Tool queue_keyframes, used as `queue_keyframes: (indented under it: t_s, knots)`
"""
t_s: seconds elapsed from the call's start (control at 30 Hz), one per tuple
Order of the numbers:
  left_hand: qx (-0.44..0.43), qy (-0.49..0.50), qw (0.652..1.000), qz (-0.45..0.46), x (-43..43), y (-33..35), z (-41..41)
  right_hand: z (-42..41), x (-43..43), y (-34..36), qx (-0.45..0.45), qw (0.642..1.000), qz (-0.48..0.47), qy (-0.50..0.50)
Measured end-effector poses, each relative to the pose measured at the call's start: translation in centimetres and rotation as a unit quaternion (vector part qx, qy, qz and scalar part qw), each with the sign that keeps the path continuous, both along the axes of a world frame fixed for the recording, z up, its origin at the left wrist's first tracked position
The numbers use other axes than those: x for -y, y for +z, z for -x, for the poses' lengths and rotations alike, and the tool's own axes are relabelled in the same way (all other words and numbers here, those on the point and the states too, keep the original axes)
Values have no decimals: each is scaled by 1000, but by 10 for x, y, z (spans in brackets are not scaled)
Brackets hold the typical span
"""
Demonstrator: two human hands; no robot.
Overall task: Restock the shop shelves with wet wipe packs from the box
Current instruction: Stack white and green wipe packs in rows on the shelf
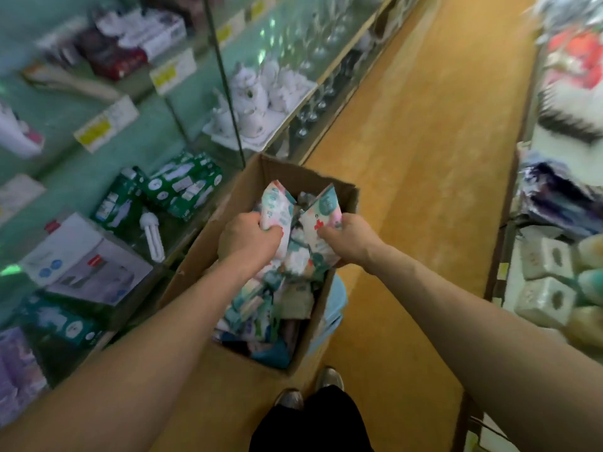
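Dark trousers and two pale shoes stand on the ochre floor. Just ahead, an open brown cardboard box holds a heap of pastel wet wipe packs. Above the heap, the left hand grips one patterned pack and the right hand grips another pack. Glass shelves on the left carry green cartons and, farther along, a white porcelain tea set.

Box is sitting on a blue thing on the floor. Left glass shelves are holding bulb boxes, loose bulb, tea set.
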State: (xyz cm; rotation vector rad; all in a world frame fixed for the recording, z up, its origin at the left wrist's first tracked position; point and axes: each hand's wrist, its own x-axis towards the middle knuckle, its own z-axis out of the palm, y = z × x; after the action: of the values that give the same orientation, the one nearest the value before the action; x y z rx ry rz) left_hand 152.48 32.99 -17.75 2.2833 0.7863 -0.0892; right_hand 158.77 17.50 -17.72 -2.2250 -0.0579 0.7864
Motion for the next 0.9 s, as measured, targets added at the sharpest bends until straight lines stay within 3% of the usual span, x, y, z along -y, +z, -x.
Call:
queue_keyframes:
  t_s: [0.13, 0.5, 0.9]
  knots:
    - [60, -80, 995, -13, 42, 48, -27, -4, 51, 56, 0, 992, -51, -112]
    - [171, -288, 942, 3, 239, 161, -63, 33, 247, 177, 142, 934, -98, -313]
    - [271, -490, 828, 33, 527, 247, -23, 144, 501, 262, 267, 822, -24, -503]
